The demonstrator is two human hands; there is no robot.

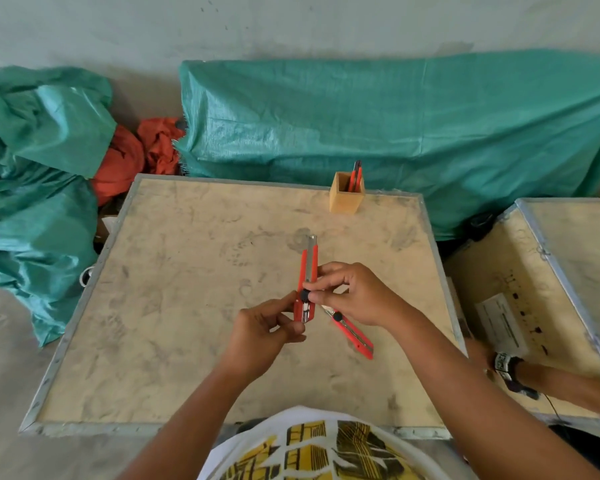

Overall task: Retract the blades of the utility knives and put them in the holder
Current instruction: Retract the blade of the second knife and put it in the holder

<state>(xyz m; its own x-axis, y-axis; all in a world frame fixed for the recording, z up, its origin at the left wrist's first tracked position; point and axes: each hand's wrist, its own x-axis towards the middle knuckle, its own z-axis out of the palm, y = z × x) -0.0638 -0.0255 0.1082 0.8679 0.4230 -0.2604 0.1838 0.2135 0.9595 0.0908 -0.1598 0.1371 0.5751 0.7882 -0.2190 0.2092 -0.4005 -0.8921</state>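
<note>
The left hand (269, 329) pinches the bottom end of a red plastic utility knife (307, 282) held above the dusty wooden table (174, 306). The right hand (354, 294) pinches its black slider knob (305, 295). A second red knife (352, 336) lies on the table just beside (partly under the right hand). A square wooden holder (345, 197) at the far edge already holds red knives (355, 174).

storeroom or workshop | bare concrete wall (291, 26) – green tarps (395, 126) – plywood crates (187, 271)

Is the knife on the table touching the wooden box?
Apart. The head view shows bare table between the lying knife and the wooden box.
</note>
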